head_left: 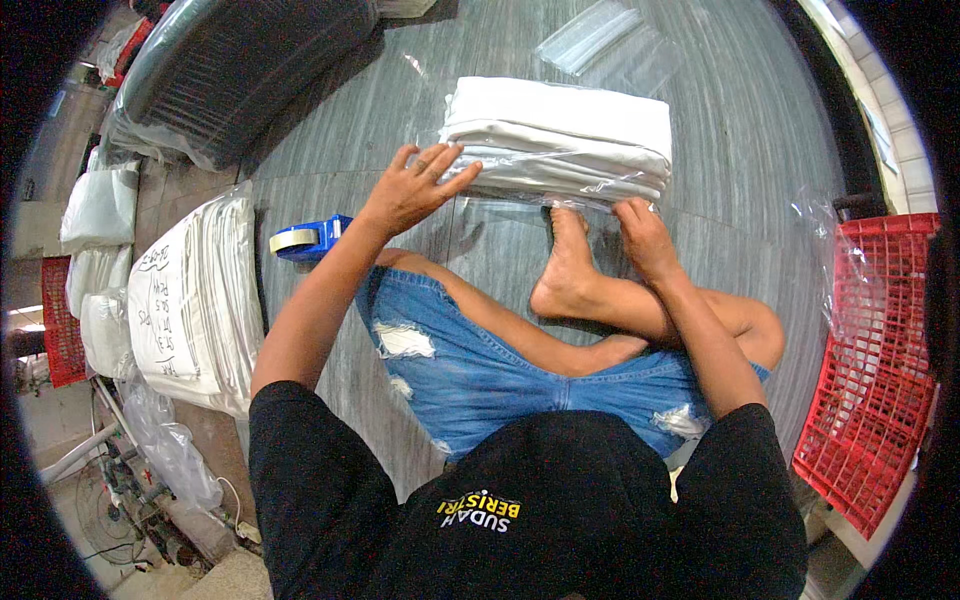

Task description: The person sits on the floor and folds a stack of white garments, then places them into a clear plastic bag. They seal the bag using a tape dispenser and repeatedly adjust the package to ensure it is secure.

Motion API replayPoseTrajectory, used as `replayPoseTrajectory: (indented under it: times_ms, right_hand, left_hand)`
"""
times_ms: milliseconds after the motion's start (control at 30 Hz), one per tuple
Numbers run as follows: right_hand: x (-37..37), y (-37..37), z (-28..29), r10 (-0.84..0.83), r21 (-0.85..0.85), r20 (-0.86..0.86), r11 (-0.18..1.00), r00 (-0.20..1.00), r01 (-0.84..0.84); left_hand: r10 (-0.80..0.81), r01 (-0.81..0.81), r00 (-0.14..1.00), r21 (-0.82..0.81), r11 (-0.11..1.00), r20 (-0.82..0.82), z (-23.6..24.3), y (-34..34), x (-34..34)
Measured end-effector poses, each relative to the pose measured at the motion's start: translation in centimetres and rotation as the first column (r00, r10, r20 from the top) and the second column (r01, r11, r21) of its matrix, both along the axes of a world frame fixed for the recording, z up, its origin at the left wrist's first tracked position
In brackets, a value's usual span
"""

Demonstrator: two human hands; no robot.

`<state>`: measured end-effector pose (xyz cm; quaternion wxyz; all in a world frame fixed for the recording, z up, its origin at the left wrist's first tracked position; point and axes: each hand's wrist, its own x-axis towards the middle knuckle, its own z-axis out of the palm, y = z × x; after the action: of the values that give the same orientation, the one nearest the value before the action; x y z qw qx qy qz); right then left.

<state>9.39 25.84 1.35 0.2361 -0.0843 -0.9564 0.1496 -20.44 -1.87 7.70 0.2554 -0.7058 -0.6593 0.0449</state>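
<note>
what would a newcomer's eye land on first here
The bright stack of folded white material at upper centre, with shiny clear plastic along its near side, stands out first; the left hand is at its left end, the right hand at its near right corner. Next come the red grid-walled crate at far right and the blue tape dispenser left of centre.

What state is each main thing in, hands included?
White stack: folded, clear plastic over its near side.
Left hand: fingers spread, at the stack's near-left corner.
Right hand: fingers curled, near-right corner, grip unclear.
Blue tape dispenser: loaded with tape.
Dark bundle: plastic-wrapped.
</note>
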Motion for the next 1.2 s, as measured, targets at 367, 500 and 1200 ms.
replayPoseTrajectory:
  times_ms: [367,500,1200]
  right_hand:
    - [0.5,0.3,0.1,-0.035,-0.007,0.054,0.999,0.998,0.035]
    - [1.1,0.5,-0.2,-0.056,0.008,0.144,0.998,0.988,0.055]
    - [2.0,1.2,2.0,-0.065,-0.005,0.015,0.998,0.998,0.065]
  left_hand:
    - [0.092,-0.083,0.992,-0.105,0.991,0.086,-2.4,-0.1,0.0]
    - [0.023,-0.023,0.999,0.006,1.0,0.023,-2.5,0.0,-1.0]
    - [0.131,-0.075,0.91,-0.155,0.985,0.394,-3.8,0.2,4.8]
